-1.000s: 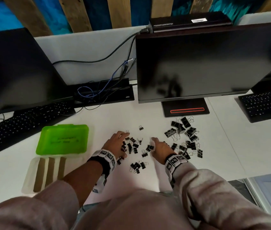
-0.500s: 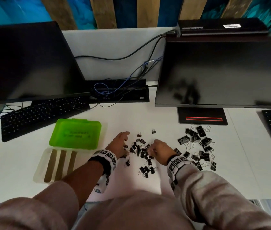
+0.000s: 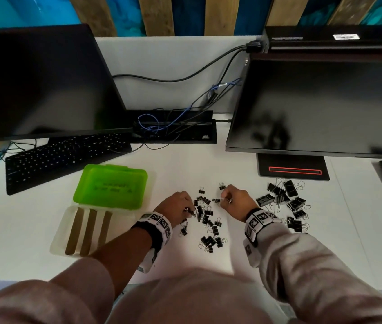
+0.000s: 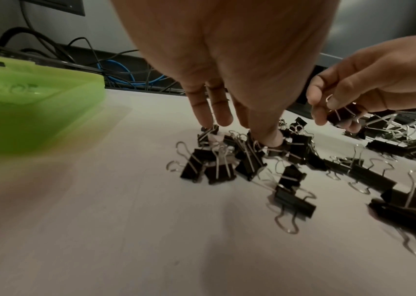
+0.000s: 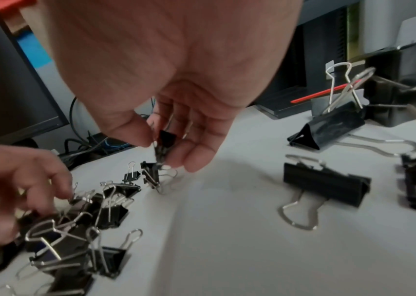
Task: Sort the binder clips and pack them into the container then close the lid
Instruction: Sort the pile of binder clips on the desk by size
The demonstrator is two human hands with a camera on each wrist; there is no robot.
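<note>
Small black binder clips (image 3: 205, 218) lie scattered mid-surface, between the two hands. Larger binder clips (image 3: 285, 197) form a separate pile to the right, near the monitor stand (image 3: 292, 168).

Right hand (image 3: 236, 202): palm down, fingers curled, thumb and forefinger pinching one small clip (image 5: 162, 148) just above the surface (image 3: 185, 258); another small clip lies right under its fingertips.

Left hand (image 3: 176, 205): palm down over the left edge of the small pile, fingers (image 4: 202, 112) pointing down, tips touching clips. Whether it grips one, cannot tell.

Container (image 3: 68, 235): clear tray with three brown strips in it, at near left, open. Its green lid (image 3: 111, 185) lies flat at the tray's far edge.

Beyond: black keyboard (image 3: 63, 157) far left, two dark monitors (image 3: 320, 106), cable tray (image 3: 173, 132) between them.
</note>
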